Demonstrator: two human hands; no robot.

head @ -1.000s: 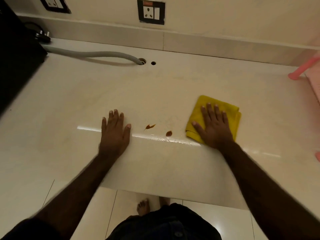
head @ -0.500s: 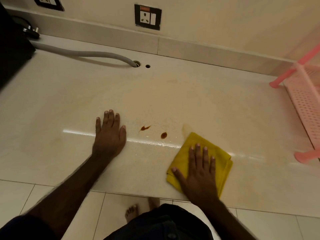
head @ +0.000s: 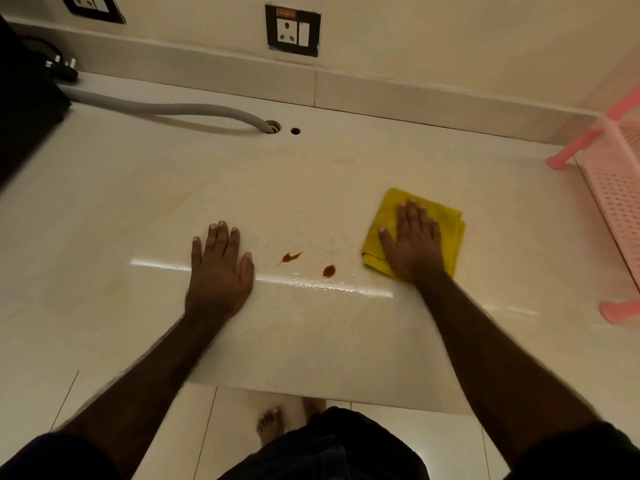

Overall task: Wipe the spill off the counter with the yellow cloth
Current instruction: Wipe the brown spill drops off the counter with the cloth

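Two small brown spill marks lie on the pale counter: a streak and a drop. A folded yellow cloth lies flat to the right of them, apart from both marks. My right hand presses flat on the cloth, fingers spread, covering its middle. My left hand rests palm down on the bare counter, just left of the streak, holding nothing.
A grey corrugated hose runs along the back into a counter hole; a smaller hole is beside it. A pink plastic rack stands at the right edge. A dark appliance fills the left. Wet sheen crosses the counter front.
My right hand slid the cloth toward me to the counter's front edge, then pushed it back away to the right of the spill. The left hand stayed put.
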